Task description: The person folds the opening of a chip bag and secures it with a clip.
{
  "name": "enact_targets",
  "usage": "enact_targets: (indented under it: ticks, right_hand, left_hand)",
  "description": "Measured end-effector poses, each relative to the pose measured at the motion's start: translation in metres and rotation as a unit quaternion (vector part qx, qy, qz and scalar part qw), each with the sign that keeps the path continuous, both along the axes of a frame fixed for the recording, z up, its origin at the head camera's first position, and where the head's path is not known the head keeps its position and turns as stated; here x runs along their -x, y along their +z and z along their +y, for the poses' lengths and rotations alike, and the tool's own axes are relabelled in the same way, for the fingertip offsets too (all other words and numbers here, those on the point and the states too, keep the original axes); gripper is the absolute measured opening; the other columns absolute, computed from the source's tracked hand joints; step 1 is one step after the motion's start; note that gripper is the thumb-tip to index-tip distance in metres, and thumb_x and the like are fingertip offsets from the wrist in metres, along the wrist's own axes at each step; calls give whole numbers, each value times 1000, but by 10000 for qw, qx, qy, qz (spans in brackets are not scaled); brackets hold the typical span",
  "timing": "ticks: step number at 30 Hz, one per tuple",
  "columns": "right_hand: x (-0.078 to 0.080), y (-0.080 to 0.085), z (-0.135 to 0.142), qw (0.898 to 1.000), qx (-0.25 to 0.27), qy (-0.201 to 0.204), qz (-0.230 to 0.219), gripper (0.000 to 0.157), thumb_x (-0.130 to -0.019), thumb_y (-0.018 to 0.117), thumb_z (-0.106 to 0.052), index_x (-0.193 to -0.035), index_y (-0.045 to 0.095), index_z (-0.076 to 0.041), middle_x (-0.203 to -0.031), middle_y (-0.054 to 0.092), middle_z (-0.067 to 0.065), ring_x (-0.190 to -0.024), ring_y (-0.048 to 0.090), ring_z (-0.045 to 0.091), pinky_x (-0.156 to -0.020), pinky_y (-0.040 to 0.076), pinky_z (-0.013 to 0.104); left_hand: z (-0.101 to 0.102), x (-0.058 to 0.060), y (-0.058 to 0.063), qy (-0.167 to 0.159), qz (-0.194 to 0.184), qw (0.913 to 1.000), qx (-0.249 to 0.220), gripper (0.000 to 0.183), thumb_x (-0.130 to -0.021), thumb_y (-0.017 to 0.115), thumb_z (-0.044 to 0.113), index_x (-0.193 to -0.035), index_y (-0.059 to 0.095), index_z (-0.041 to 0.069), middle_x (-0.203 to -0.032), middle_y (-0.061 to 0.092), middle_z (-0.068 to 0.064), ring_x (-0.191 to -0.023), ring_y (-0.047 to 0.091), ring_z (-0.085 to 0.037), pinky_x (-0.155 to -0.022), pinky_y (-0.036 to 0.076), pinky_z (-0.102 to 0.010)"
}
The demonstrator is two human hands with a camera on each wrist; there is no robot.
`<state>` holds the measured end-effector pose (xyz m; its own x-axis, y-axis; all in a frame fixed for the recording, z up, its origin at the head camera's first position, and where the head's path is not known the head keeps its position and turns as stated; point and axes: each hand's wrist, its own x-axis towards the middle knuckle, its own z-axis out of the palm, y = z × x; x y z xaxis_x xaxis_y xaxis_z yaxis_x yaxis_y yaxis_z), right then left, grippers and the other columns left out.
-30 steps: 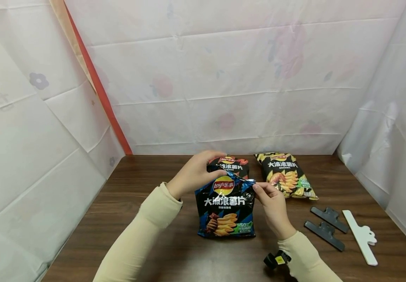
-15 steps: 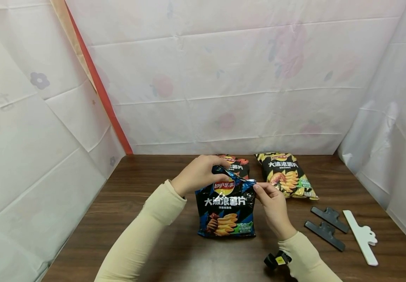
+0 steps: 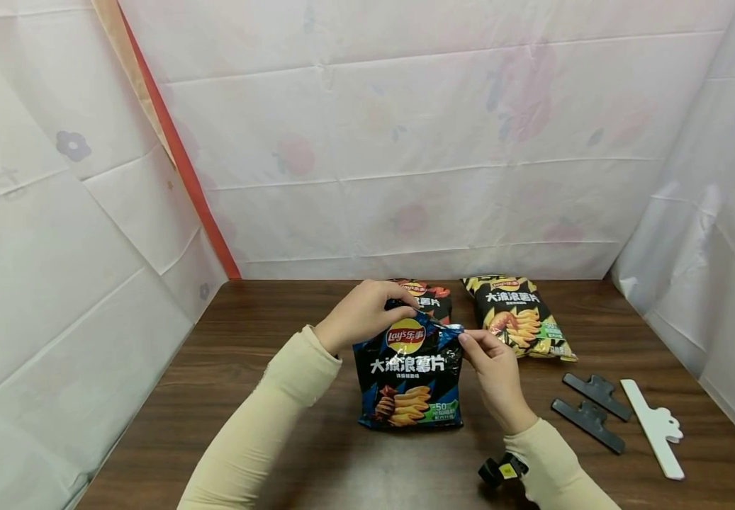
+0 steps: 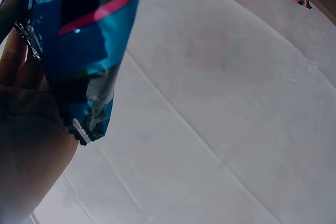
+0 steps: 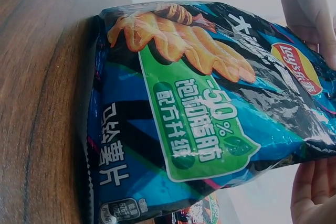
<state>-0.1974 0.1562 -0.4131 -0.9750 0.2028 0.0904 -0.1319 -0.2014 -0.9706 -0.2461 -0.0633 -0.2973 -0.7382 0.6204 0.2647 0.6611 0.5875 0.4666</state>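
A blue and black bag of potato chips [image 3: 408, 389] stands upright on the table, its printed front facing me. My left hand [image 3: 361, 313] pinches the bag's top edge near the left side, thumb in front and fingers behind. At the top right corner my right hand [image 3: 497, 375] pinches the edge between thumb and fingers. The left wrist view has the side of the chip bag [image 4: 94, 61] beside my left palm [image 4: 31, 145]. From the right wrist, the bag's front [image 5: 199, 98] fills the view, and my right fingers [image 5: 304, 187] show at its edge.
Behind lie a red and black chip bag [image 3: 437, 303], partly hidden, and a yellow and black chip bag [image 3: 520, 319]. Two black clips [image 3: 597, 397] and a white clip [image 3: 654, 428] lie at the right. A white cloth [image 3: 405, 142] hangs behind the table [image 3: 227, 368].
My left hand has shifted slightly right along the bag's top edge, and its thumb and fingers have come closer together there. My right hand has stayed in place.
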Motion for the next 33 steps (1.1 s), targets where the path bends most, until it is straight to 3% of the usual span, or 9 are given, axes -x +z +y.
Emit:
enact_targets:
  ticks: [9, 14, 20, 24, 28, 33]
  right_hand:
    - [-2, 0, 0, 10000, -12, 29, 30, 10, -95, 65, -15, -88, 72, -15, -86, 69, -9, -83, 64, 2, -79, 55, 20]
    - [-4, 2, 0, 9999, -49, 113, 116, 10, -96, 65, -16, -93, 71, -8, -88, 69, -9, -85, 63, 3, -80, 55, 20]
    - [-4, 2, 0, 9991, -31, 260, 343, 14, -97, 63, -17, -96, 69, -4, -90, 68, -8, -87, 62, 4, -82, 55, 20]
    - [-5, 2, -1, 9979, 22, 335, 549, 11, -98, 61, -14, -92, 69, -9, -89, 68, -7, -85, 62, 3, -81, 55, 20]
    - [-6, 2, -1, 9970, 50, 395, 663, 12, -98, 60, -12, -90, 68, -12, -88, 67, -8, -84, 62, 2, -80, 55, 19]
    - [-5, 1, 0, 9963, 91, 487, 704, 11, -98, 61, -13, -92, 69, -12, -90, 68, -8, -85, 63, 2, -81, 55, 19]
  left_hand:
    - [2, 2, -1, 44, -99, 9997, -208, 15, -97, 63, 25, -100, 75, 16, -89, 72, 4, -66, 54, -4, -68, 46, -25]
    - [1, 1, 0, 112, -139, 9994, -311, 17, -97, 62, 27, -99, 74, 16, -78, 66, 4, -51, 41, -6, -60, 40, -24]
    - [0, 3, 0, 43, -16, 9994, -335, 18, -98, 60, 29, -95, 73, 16, -69, 60, 4, -46, 32, -7, -58, 37, -23]
    - [0, 4, 1, 36, 67, 9995, -314, 18, -98, 60, 28, -95, 73, 15, -70, 61, 4, -49, 36, -6, -60, 39, -23]
    - [0, 4, 1, 104, 116, 9994, -301, 19, -98, 61, 27, -100, 74, 15, -83, 69, 4, -54, 41, -5, -63, 41, -24]
    - [-1, 4, 0, 74, 197, 9991, -372, 18, -98, 61, 26, -100, 75, 14, -87, 71, 2, -54, 40, -6, -63, 41, -24]
